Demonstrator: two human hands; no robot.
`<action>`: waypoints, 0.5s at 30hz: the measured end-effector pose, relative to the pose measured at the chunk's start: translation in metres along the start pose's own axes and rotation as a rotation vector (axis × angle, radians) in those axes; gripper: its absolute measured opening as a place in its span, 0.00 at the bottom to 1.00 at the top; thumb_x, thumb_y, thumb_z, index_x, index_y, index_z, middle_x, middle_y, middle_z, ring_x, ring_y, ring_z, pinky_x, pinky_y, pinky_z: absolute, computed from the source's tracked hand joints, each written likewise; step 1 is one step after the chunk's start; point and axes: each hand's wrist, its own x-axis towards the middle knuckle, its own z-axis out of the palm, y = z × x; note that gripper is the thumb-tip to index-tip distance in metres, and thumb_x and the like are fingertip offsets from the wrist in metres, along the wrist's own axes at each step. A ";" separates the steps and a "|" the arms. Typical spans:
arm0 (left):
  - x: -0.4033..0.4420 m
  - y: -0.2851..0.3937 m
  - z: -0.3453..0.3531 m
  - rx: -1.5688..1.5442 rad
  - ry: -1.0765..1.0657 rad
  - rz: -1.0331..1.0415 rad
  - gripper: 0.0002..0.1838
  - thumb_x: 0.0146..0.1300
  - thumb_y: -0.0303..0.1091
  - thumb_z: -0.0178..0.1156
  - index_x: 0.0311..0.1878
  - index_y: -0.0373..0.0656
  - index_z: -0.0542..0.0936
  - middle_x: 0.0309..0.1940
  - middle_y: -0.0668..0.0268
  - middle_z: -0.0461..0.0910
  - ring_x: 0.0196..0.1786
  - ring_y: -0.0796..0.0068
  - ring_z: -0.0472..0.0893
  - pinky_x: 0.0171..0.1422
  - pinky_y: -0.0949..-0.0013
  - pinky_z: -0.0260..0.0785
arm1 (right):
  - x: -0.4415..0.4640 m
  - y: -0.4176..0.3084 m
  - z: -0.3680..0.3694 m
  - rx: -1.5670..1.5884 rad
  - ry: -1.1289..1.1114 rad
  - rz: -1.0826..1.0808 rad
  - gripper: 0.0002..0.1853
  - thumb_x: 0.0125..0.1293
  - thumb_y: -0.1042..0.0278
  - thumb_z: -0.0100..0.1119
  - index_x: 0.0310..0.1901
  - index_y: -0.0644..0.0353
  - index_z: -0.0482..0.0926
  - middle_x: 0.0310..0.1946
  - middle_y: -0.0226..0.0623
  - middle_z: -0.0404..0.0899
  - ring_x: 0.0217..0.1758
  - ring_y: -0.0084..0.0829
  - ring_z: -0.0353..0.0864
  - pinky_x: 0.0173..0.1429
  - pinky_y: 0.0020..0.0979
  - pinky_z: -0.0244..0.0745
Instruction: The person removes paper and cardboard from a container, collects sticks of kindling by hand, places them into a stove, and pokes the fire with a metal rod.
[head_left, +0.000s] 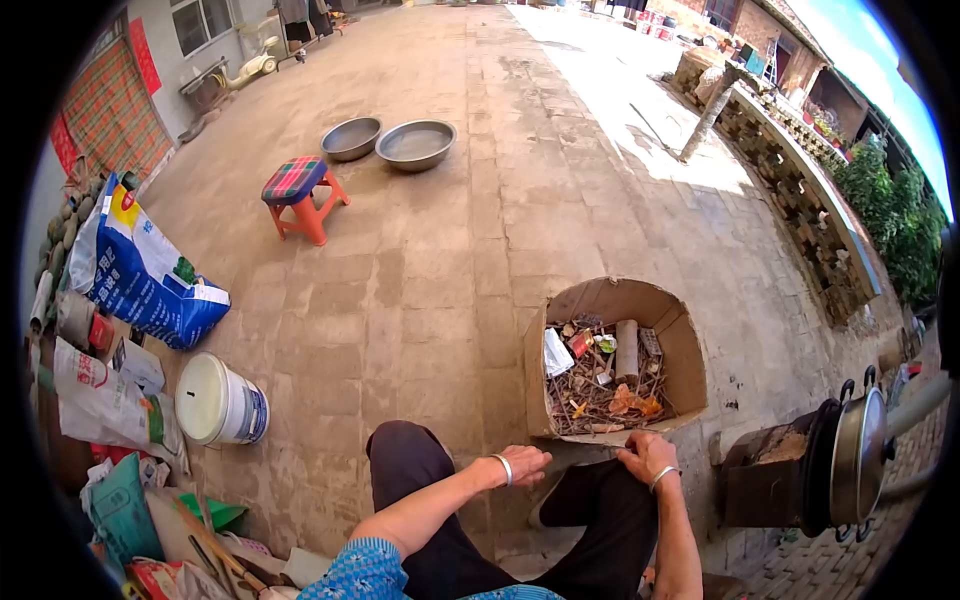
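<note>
Blue and white printed plastic is seen at the left side, where a large bag [150, 285] is stood on the brick-paved ground [430, 260]. Just beside it, nearer to the person, a white round bucket [203, 398] is placed, with its lid on. Farther away, a small orange plastic stool [308, 215] is covered by a plaid cushion [293, 180], and behind it two round grey metal basins [416, 145] are set side by side. Near the left knee, the left hand [522, 466] is held in the air, palm turned down, with the fingers loosely extended and nothing gripped. Just beyond the knees, an open brown cardboard box [685, 350] is placed on the ground; it is partly filled with thin twigs [600, 393], wrappers, orange dry leaves and a brown cylinder [627, 350]. At its near edge, by the right knee, the right hand [648, 456] is kept with bent fingers; whether the rim is pinched cannot be told. Silver-coloured bracelets are worn on both wrists. At the far right, a steel pot [855, 460] with black handles is seen on a dark stove [765, 490].
</note>
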 end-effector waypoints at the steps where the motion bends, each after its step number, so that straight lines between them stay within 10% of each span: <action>1: -0.004 -0.004 -0.001 -0.007 0.062 0.051 0.14 0.59 0.34 0.60 0.43 0.40 0.68 0.33 0.52 0.77 0.42 0.46 0.78 0.40 0.50 0.70 | 0.001 -0.003 0.001 0.002 0.003 -0.005 0.21 0.55 0.48 0.61 0.41 0.58 0.83 0.39 0.47 0.83 0.47 0.46 0.81 0.52 0.42 0.75; 15: -0.002 0.019 -0.013 -0.027 0.061 0.091 0.20 0.55 0.27 0.56 0.53 0.38 0.74 0.37 0.50 0.81 0.43 0.48 0.80 0.47 0.53 0.72 | -0.009 0.012 -0.002 0.036 0.029 -0.014 0.17 0.56 0.54 0.60 0.31 0.64 0.80 0.32 0.48 0.82 0.42 0.47 0.82 0.46 0.43 0.76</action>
